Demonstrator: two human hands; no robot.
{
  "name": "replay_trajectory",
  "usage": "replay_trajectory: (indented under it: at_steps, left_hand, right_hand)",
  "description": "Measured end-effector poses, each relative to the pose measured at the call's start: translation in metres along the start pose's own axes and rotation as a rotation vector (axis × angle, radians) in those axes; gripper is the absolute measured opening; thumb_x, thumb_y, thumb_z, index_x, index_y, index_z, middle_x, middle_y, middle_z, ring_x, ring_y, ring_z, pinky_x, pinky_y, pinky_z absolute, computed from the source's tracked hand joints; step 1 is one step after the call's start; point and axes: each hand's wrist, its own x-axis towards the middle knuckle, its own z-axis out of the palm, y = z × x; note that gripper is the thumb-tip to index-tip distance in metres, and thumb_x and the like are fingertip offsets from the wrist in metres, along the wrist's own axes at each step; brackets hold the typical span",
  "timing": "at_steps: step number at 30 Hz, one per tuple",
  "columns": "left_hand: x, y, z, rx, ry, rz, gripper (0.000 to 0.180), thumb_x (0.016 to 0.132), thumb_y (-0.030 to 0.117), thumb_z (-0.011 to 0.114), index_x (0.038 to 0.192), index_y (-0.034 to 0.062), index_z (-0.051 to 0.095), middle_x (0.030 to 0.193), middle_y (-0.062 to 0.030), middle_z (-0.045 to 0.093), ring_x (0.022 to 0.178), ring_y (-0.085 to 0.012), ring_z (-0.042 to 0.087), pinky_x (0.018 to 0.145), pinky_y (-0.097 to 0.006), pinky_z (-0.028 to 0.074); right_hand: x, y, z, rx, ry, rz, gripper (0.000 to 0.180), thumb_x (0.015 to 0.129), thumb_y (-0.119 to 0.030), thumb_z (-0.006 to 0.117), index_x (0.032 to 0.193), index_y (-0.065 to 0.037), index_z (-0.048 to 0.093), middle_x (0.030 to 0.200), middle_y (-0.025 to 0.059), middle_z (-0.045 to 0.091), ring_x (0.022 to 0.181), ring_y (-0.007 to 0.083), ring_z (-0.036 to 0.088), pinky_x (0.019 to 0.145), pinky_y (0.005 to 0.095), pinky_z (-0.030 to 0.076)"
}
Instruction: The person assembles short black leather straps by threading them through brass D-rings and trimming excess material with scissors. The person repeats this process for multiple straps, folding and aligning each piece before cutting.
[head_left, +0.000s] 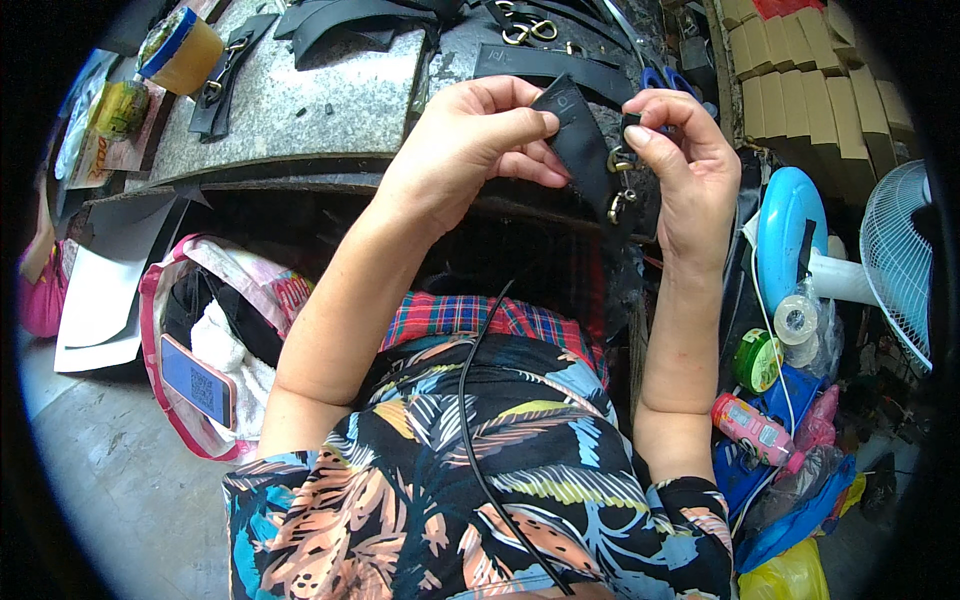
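Observation:
My left hand (478, 140) pinches a wide black leather strap (582, 140) between thumb and fingers, its cut end tilted upward. Opposite it, my right hand (690, 165) has thumb and forefinger closed on a narrow black strap end (630, 128). Just below those fingertips sits a brass-coloured buckle (621, 160), close to the wide strap's edge. A small metal clasp (620, 207) hangs lower down; whether it joins the same strap cannot be made out against the dark background. Both hands are raised in front of the table edge.
Black strap pieces (350, 20) lie on the stone-topped table (330, 110), beside a buckled strap (228, 80) and a blue-rimmed tub (180, 50). Metal rings (528, 30) and blue-handled scissors (668, 80) are farther back. A fan (895, 260) and a pink bottle (752, 428) stand right; a phone (198, 382) rests left.

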Motion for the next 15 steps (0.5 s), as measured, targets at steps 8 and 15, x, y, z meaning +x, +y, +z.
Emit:
replay_trajectory:
  at_steps: [8,15]
  left_hand:
    - [-0.008,-0.001,0.002,0.078,-0.029,0.054,0.02,0.093,0.006,0.066,0.11,-0.0053,0.063,0.101,-0.0094,0.068,0.085,-0.0151,0.071,0.075,-0.027,0.063]
    - [-0.013,-0.003,0.006,0.082,0.002,0.125,0.02,0.093,0.006,0.067,0.11,-0.0049,0.063,0.102,-0.0091,0.067,0.084,-0.0151,0.07,0.077,-0.028,0.063]
  right_hand:
    - [-0.006,0.003,0.021,-0.409,-0.074,-0.24,0.011,0.073,-0.005,0.074,0.081,-0.004,0.067,0.088,0.0055,0.063,0.087,0.0201,0.062,0.079,0.0322,0.05]
    - [-0.013,0.003,0.03,0.027,-0.053,0.159,0.009,0.086,-0.007,0.073,0.092,-0.003,0.068,0.085,0.0019,0.067,0.072,0.0065,0.06,0.063,0.0224,0.049]
